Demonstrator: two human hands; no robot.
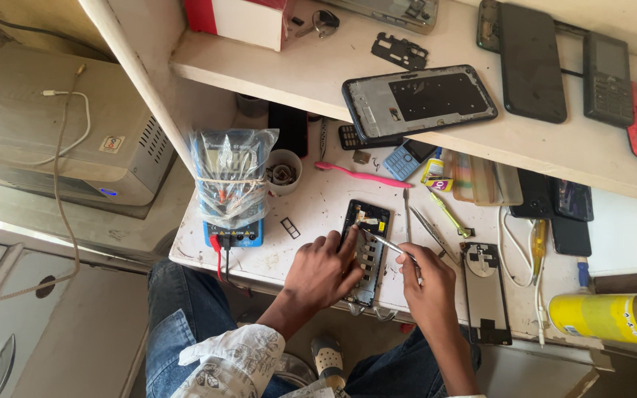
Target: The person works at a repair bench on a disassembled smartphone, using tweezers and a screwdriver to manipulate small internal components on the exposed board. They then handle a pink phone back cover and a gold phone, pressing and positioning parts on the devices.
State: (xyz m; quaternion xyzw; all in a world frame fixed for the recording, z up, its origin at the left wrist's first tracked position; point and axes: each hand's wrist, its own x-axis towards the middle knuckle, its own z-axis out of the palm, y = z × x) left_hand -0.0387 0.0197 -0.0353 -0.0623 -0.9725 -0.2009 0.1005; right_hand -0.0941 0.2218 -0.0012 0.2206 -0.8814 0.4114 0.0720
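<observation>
Closest to me are my knees in blue jeans point(178, 324) and a patterned white sleeve point(237, 361), under the edge of the table point(296, 214). Just above them my left hand point(326, 269) lies flat-fingered on the opened phone point(366, 250), pressing it down rather than closing round it. My right hand point(425, 276) has its grip pinched shut on slim metal tweezers point(385, 242), whose tips reach into the upper part of the phone's bare frame.

I judge the work well under way: the back is off, the insides are exposed, and a separate back cover point(486, 291) lies just right of my right hand. Reassembly is all left.

Right of that, a yellow spray can point(613, 317) lies on its side, its label too blurred to make out. Farther left stands a blue multimeter point(234, 195) wrapped in a clear plastic bag, red and black leads plugged in at the bottom. Beyond, a pink toothbrush point(355, 175) and a small yellow-labelled bottle point(435, 171). On the shelf point(318, 81) sit a red and white box point(245, 18) and another stripped phone shell point(419, 99).
</observation>
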